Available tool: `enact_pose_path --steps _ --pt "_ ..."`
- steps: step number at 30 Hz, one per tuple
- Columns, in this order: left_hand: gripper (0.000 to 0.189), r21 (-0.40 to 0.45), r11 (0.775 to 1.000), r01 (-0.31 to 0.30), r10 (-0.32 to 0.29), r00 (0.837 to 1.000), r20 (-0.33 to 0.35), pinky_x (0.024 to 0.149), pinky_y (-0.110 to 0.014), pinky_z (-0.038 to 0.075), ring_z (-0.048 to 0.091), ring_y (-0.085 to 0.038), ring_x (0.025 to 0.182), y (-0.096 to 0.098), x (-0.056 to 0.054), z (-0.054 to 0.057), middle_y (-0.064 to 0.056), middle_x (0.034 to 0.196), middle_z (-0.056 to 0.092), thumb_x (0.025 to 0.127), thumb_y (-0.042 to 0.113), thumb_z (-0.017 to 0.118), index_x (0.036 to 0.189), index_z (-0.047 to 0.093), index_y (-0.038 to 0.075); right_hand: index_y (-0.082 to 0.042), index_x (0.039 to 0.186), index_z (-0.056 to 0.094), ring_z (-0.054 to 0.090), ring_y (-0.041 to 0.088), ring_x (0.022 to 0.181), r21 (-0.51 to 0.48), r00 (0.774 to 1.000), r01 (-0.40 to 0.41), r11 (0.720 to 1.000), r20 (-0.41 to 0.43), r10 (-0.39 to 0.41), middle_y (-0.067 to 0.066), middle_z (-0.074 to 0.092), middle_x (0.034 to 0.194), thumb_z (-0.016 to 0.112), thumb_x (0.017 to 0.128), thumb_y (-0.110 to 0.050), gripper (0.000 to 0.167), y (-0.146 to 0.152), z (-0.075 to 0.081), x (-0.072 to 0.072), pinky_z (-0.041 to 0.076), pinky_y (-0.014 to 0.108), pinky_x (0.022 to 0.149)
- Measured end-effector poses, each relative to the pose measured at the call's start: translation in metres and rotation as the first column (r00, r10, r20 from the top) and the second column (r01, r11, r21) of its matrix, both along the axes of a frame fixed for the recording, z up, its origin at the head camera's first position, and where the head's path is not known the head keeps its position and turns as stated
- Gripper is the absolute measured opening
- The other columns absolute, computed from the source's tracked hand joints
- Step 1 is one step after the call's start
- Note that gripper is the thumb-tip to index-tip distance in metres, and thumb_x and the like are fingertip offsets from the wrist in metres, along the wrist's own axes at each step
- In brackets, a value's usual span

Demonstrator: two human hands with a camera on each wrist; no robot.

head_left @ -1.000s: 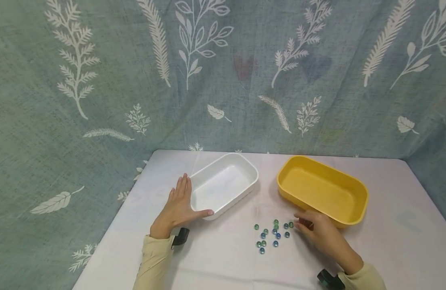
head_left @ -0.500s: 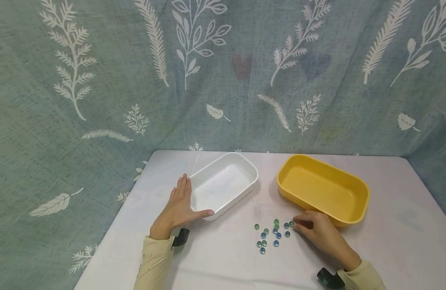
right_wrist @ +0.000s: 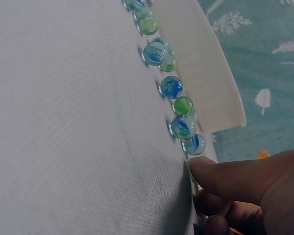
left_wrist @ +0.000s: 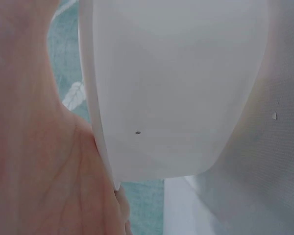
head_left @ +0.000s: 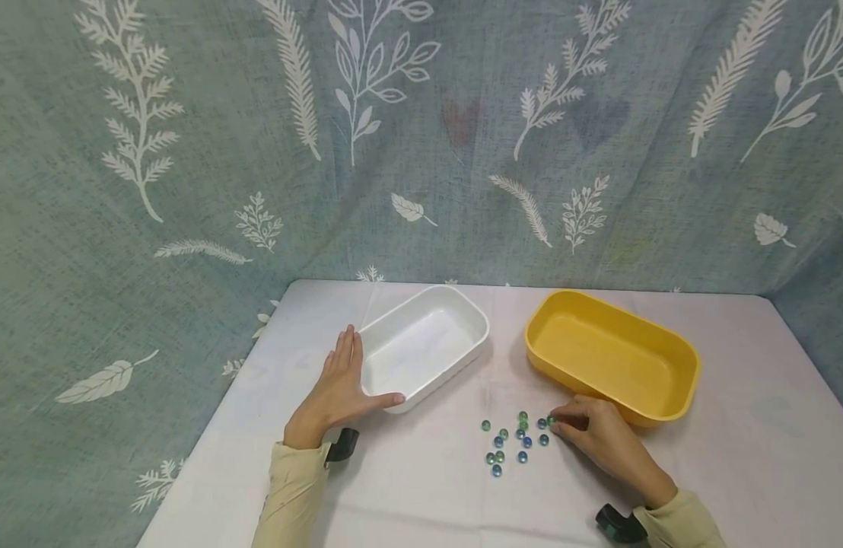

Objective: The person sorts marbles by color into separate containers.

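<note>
My left hand lies against the near left end of a white rectangular tub, fingers straight along one side and thumb stretched over the corner. In the left wrist view, the palm rests at the rim of the tub's pale wall. With thumb and fingertips, my right hand pinches a green glass marble at the right edge of a loose group. That marble is mostly hidden behind the thumb in the right wrist view. Several blue and green marbles lie just left of it.
A yellow rectangular tub stands at the back right, its near wall just behind the right hand. The table has a white cloth. Behind it hangs a blue-green curtain with white leaf prints.
My right hand's thumb and fingertips have drawn together at the green marble on the group's right edge. The left hand and both tubs have stayed in place.
</note>
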State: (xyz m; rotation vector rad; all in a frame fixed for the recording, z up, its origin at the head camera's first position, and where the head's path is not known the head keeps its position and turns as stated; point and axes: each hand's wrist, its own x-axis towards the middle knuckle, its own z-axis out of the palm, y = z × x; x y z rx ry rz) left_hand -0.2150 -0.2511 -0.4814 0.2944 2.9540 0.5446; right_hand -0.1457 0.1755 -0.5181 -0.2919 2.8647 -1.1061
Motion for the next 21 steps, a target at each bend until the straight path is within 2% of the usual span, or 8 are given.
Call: enact_pose_path --steps 11,21 --pt "0.144 -0.003 1.000 0.000 0.000 1.000 -0.004 0.131 -0.062 0.010 -0.006 -0.041 0.163 -0.0011 -0.0004 0.0013 -0.022 0.174 -0.011 0.073 0.079 0.073 0.163 0.000 -0.007 -0.014 0.097 0.079 0.049 0.006 0.072 -0.015 1.000 0.018 1.000 0.002 -0.018 -0.007 0.059 0.078 0.081 0.088 -0.013 0.009 -0.0027 -0.0003 -0.0007 0.042 0.020 0.061" --pt "0.144 0.017 1.000 0.000 0.000 1.000 -0.009 0.131 -0.060 0.009 -0.005 -0.039 0.163 -0.0022 0.0010 0.0017 -0.020 0.174 -0.010 0.073 0.079 0.073 0.163 0.001 -0.006 -0.012 0.097 0.079 0.050 0.004 0.069 -0.098 0.997 0.051 0.994 -0.056 -0.057 -0.006 0.060 0.079 0.081 0.087 -0.006 0.012 -0.0046 0.0057 0.0028 0.045 0.019 0.060"
